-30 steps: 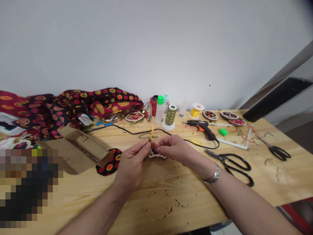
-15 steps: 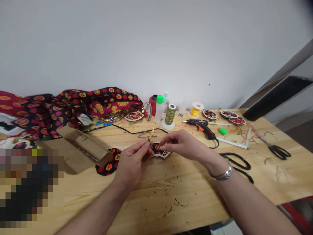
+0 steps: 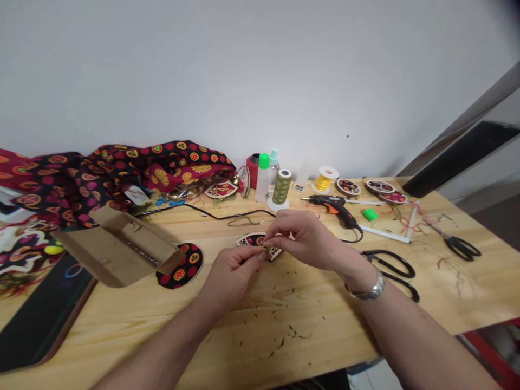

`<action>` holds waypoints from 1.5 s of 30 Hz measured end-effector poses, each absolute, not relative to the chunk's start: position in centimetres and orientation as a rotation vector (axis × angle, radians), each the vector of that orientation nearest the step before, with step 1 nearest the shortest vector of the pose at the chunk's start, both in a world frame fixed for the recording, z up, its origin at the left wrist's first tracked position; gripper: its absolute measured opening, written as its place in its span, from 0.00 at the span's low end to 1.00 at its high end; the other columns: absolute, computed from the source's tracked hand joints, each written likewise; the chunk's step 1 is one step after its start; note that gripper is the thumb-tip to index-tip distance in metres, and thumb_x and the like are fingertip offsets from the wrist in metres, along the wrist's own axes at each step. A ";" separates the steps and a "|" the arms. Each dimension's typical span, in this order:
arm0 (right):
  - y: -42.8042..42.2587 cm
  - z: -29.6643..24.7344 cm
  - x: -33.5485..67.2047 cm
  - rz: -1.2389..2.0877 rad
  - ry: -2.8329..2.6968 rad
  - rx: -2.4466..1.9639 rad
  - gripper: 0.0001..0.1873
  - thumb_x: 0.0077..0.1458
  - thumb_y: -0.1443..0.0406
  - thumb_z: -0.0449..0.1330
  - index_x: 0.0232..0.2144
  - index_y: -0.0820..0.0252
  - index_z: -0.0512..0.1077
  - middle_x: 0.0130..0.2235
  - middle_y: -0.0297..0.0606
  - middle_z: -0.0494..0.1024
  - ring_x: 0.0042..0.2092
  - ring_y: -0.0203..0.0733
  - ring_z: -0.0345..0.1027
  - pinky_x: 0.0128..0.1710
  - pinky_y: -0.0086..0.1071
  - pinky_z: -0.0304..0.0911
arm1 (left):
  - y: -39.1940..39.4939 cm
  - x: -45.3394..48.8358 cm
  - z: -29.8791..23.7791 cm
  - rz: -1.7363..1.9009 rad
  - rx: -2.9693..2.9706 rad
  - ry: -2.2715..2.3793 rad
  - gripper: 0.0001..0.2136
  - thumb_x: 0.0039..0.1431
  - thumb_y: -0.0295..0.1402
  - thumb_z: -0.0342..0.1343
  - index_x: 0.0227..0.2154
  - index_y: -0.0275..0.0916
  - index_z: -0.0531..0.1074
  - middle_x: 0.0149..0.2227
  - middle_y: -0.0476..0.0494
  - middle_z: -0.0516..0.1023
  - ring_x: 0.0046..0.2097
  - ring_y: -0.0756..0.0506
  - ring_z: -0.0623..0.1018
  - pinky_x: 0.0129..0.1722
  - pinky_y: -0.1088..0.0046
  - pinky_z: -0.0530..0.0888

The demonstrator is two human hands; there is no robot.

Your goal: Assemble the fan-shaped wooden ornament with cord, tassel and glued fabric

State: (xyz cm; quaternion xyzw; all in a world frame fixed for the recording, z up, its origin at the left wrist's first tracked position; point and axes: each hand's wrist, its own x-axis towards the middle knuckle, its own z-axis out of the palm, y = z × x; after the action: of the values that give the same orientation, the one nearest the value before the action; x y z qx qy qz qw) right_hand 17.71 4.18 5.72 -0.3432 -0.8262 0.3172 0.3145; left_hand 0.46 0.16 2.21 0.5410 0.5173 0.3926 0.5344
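Observation:
My left hand (image 3: 233, 273) and my right hand (image 3: 303, 238) meet over the table, thumb and forefinger of each pinched tip to tip. A tiny bit of yellow-green thread (image 3: 267, 251) shows between the fingertips; most of it is hidden by the fingers. Right behind them lies a fan-shaped ornament (image 3: 248, 239) with a pale cut-out border and dark patterned fabric, partly covered by my right hand. Left of my hands, a round patterned fabric piece (image 3: 183, 266) rests partly under an open cardboard box (image 3: 117, 254).
A glue gun (image 3: 333, 206), a yellow thread spool (image 3: 324, 180), an olive thread cone (image 3: 281, 187) and a green-capped bottle (image 3: 263, 179) stand or lie behind. Large scissors (image 3: 392, 265) and smaller scissors (image 3: 462, 248) are right. Patterned cloth (image 3: 122, 168) lies back left; a phone (image 3: 40, 311) front left.
My left hand has moved right and lowered to meet my right fingertips. The yellow thread end that stood up from the left pinch no longer shows there. More of the ornament is uncovered.

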 end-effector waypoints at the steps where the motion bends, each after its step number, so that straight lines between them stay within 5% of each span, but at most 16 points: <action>1: 4.3 5.7 17.8 0.871 -2.165 -0.904 0.04 0.52 0.67 0.60 0.26 0.61 0.75 0.26 0.32 0.70 0.29 0.31 0.62 0.29 0.27 0.57 | 0.1 0.5 2.3 0.919 1.309 1.222 0.07 0.47 0.33 0.58 0.27 0.41 0.81 0.25 0.49 0.78 0.31 0.46 0.72 0.33 0.73 0.65; 12: 6.1 4.5 18.4 1.472 -1.899 -0.932 0.06 0.48 0.64 0.62 0.26 0.63 0.74 0.26 0.32 0.73 0.28 0.30 0.63 0.29 0.27 0.59 | -0.4 0.2 2.4 0.842 1.256 1.086 0.09 0.49 0.38 0.58 0.27 0.38 0.79 0.20 0.49 0.70 0.22 0.52 0.62 0.22 0.77 0.57; 19: 6.0 4.2 18.0 1.557 -1.870 -1.012 0.08 0.50 0.63 0.61 0.27 0.63 0.75 0.26 0.34 0.75 0.28 0.31 0.64 0.30 0.27 0.60 | 0.2 -0.3 1.5 1.020 1.028 1.055 0.10 0.49 0.39 0.60 0.25 0.36 0.77 0.21 0.50 0.69 0.20 0.55 0.58 0.20 0.78 0.52; 34: 4.0 5.0 17.0 1.010 -2.349 -0.950 0.10 0.55 0.67 0.55 0.31 0.60 0.76 0.27 0.33 0.76 0.27 0.31 0.62 0.28 0.25 0.55 | 0.3 -0.3 2.0 1.116 1.239 1.379 0.12 0.49 0.39 0.58 0.17 0.38 0.72 0.15 0.54 0.62 0.20 0.52 0.59 0.21 0.77 0.57; 39: 3.7 5.3 16.9 0.894 -2.403 -0.930 0.09 0.55 0.69 0.54 0.30 0.60 0.76 0.28 0.33 0.76 0.28 0.32 0.63 0.29 0.25 0.55 | 0.3 -0.2 2.0 1.111 1.335 1.422 0.12 0.50 0.38 0.56 0.17 0.38 0.72 0.18 0.52 0.68 0.25 0.49 0.67 0.28 0.76 0.63; 45: 3.5 5.3 17.1 0.717 -2.430 -0.875 0.09 0.56 0.68 0.55 0.32 0.59 0.76 0.29 0.35 0.77 0.29 0.33 0.64 0.31 0.27 0.55 | 0.2 -0.1 1.6 1.045 1.539 1.370 0.10 0.54 0.36 0.52 0.28 0.39 0.78 0.26 0.47 0.76 0.34 0.44 0.74 0.36 0.74 0.66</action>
State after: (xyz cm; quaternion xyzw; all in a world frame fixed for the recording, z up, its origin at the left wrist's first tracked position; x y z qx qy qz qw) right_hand 17.08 3.48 5.26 -0.3179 -0.8826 0.2604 0.2285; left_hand -0.12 0.15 1.62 0.6096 0.5425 0.4136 0.4037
